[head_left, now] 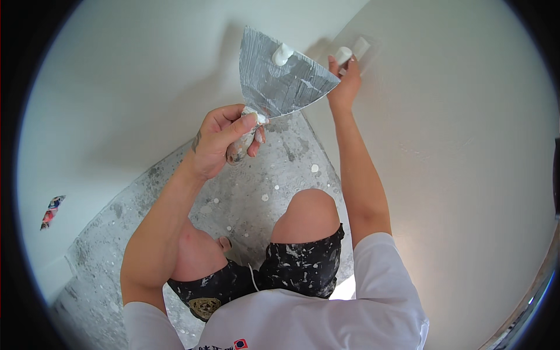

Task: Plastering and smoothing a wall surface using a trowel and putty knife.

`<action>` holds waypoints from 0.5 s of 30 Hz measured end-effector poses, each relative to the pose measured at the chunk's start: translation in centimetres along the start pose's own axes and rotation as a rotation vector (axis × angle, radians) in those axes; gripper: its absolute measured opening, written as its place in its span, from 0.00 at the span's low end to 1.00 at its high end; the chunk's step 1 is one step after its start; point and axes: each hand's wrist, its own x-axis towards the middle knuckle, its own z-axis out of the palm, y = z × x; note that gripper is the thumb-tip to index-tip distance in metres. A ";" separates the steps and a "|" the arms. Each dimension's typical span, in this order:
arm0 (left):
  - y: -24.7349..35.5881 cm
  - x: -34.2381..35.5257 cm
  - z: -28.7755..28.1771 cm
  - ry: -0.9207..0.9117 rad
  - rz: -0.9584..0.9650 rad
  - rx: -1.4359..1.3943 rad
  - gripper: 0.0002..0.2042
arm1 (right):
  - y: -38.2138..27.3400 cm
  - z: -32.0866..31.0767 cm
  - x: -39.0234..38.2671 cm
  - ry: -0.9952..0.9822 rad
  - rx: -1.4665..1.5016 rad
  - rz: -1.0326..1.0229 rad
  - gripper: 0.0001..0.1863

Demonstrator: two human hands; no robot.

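My left hand grips the putty-caked handle of a wide metal putty knife, blade pointing up and away, with a white blob of putty near its top edge. My right hand is raised against the white wall on the right, fingers closed on a small scraper carrying white putty, pressed at the wall near the corner. Part of the small scraper is hidden by my fingers.
Two white walls meet in a corner just above the putty knife. Below lies a rough grey concrete floor speckled with white putty drops. I crouch, my knees over the floor. A small coloured scrap sits at the far left.
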 end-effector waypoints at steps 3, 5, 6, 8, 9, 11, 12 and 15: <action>-0.7 0.3 -0.3 -0.026 -0.011 -0.016 0.13 | 1.8 1.8 -2.8 -0.141 -0.082 0.051 0.23; -0.7 -0.3 -0.2 -0.056 0.022 -0.038 0.13 | 1.9 -0.6 -5.5 -0.148 -0.144 0.017 0.23; -0.5 -0.6 -0.2 -0.071 0.015 -0.009 0.14 | 1.4 -2.8 -6.8 -0.115 -0.192 -0.038 0.22; 0.2 -0.8 0.1 -0.090 0.045 0.028 0.16 | -0.7 -7.7 -7.7 -0.005 0.022 0.169 0.20; 0.5 -0.7 0.5 -0.076 0.046 0.018 0.15 | -1.9 -10.1 -7.0 0.044 0.013 0.132 0.19; 1.2 -0.1 1.4 -0.091 0.051 0.012 0.15 | -4.2 -11.5 -3.7 0.119 -0.006 0.088 0.18; 1.4 -0.1 2.2 -0.028 0.033 -0.057 0.14 | -5.3 -11.8 -2.1 0.141 0.035 0.093 0.18; 2.3 -1.3 5.0 0.085 -0.025 -0.220 0.13 | -6.7 -8.3 1.3 0.103 -0.024 0.145 0.19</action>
